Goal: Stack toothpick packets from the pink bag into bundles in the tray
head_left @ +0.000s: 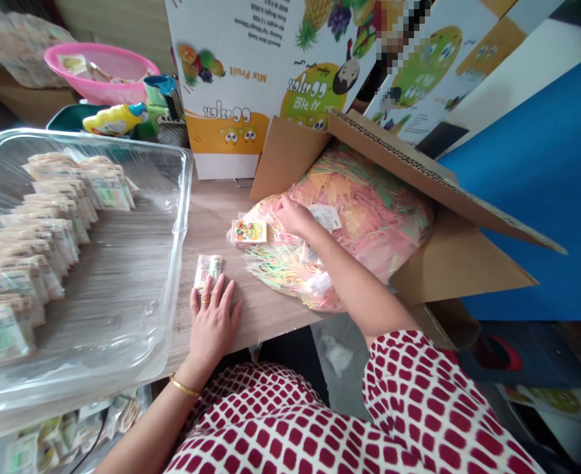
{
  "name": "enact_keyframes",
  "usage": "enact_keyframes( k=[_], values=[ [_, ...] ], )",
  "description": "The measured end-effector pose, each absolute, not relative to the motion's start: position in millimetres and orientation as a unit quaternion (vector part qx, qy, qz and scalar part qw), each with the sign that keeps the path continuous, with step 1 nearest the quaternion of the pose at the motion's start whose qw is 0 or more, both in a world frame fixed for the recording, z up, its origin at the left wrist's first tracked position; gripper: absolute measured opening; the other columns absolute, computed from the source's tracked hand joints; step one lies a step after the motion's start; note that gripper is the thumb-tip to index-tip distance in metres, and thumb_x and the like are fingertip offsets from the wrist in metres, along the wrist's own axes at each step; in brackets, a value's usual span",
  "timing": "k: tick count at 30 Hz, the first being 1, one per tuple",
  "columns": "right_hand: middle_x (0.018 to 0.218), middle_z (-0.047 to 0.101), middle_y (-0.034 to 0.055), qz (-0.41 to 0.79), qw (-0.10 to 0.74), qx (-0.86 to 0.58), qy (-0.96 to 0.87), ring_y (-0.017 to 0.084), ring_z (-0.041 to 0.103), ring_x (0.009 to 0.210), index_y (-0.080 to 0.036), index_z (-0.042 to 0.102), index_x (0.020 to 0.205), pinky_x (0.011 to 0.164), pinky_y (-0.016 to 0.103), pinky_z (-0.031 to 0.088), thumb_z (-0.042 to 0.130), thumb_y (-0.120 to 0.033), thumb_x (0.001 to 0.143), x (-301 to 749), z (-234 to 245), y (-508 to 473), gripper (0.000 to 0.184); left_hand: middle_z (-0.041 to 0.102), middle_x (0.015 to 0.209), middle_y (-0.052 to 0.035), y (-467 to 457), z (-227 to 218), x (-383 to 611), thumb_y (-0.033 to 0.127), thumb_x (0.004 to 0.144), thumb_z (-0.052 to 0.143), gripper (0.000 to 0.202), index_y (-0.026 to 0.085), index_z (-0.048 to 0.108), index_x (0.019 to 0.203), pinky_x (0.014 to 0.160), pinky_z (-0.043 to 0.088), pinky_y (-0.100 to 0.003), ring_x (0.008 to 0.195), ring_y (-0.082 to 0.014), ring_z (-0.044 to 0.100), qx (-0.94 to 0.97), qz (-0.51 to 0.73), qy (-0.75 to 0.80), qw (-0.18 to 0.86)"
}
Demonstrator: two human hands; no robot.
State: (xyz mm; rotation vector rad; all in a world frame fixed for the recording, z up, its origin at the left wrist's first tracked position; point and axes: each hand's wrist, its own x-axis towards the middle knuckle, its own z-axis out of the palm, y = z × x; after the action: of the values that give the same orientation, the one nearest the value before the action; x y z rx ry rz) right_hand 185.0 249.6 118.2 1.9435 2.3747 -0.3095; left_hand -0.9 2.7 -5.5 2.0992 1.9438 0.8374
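Left of centre, a flat packet (208, 264) is apparently steadied beneath the open, spread fingers of the left hand (214, 322); at centre, the right hand (294, 216) is curled at the bag of sticks (369, 197), but whether anything is gripped cannot be told.

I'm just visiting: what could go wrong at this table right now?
The bag of coloured sticks bulges out of the open carton toward the near edge of the table, so a tug from the right hand might drag it over. The printed packet at the bag's left end could get knocked aside. And the packets in rows inside the clear tray look closely lined up; a bump might topple some.
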Motion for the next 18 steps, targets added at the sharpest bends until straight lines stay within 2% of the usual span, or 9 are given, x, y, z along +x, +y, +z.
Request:
enact_keyframes(
  k=[2, 5, 8, 13, 18],
  values=[
    [0.123, 0.072, 0.0223, -0.082, 0.078, 0.616, 0.780, 0.033, 0.070, 0.112, -0.011, 0.051, 0.136, 0.091, 0.038, 0.051, 0.048, -0.028, 0.101, 177, 112, 246, 0.039, 0.050, 0.158, -0.0158, 3, -6, -1, 0.032, 0.101, 0.051, 0.047, 0.020, 0.056, 0.147, 0.126, 0.015, -0.062, 0.156, -0.0364, 0.030, 0.702, 0.278, 0.651, 0.081],
    [0.122, 0.072, 0.0278, -0.063, 0.112, 0.620, 0.774, 0.035, 0.070, 0.114, -0.003, 0.050, 0.139, 0.093, 0.039, 0.050, 0.054, -0.022, 0.096, 164, 102, 243, 0.047, 0.049, 0.159, -0.0159, 2, -8, -1, 0.032, 0.101, 0.052, 0.049, 0.020, 0.054, 0.148, 0.126, 0.014, -0.062, 0.155, -0.0368, 0.030, 0.707, 0.273, 0.648, 0.073],
    [0.125, 0.071, 0.0275, -0.061, 0.116, 0.624, 0.770, 0.035, 0.069, 0.118, -0.003, 0.055, 0.136, 0.094, 0.039, 0.050, 0.048, -0.017, 0.097, 162, 100, 245, 0.042, 0.049, 0.159, -0.0152, 2, -9, -1, 0.032, 0.101, 0.051, 0.049, 0.021, 0.053, 0.149, 0.126, 0.014, -0.062, 0.155, -0.0367, 0.030, 0.711, 0.271, 0.646, 0.065],
    [0.132, 0.069, 0.0225, -0.079, 0.096, 0.615, 0.779, 0.033, 0.067, 0.120, -0.011, 0.061, 0.132, 0.095, 0.036, 0.050, 0.049, -0.032, 0.101, 179, 108, 253, 0.039, 0.049, 0.159, -0.0152, 2, -8, -1, 0.031, 0.101, 0.051, 0.047, 0.020, 0.055, 0.147, 0.127, 0.014, -0.061, 0.156, -0.0361, 0.029, 0.711, 0.268, 0.647, 0.067],
    [0.124, 0.072, 0.0231, -0.109, 0.014, 0.654, 0.749, 0.030, 0.067, 0.117, -0.009, 0.060, 0.126, 0.096, 0.035, 0.048, 0.029, -0.026, 0.107, 201, 119, 257, 0.040, 0.050, 0.158, -0.0154, 2, -7, -1, 0.032, 0.102, 0.052, 0.046, 0.018, 0.056, 0.146, 0.126, 0.016, -0.061, 0.155, -0.0361, 0.031, 0.716, 0.257, 0.647, 0.050]
  ],
)
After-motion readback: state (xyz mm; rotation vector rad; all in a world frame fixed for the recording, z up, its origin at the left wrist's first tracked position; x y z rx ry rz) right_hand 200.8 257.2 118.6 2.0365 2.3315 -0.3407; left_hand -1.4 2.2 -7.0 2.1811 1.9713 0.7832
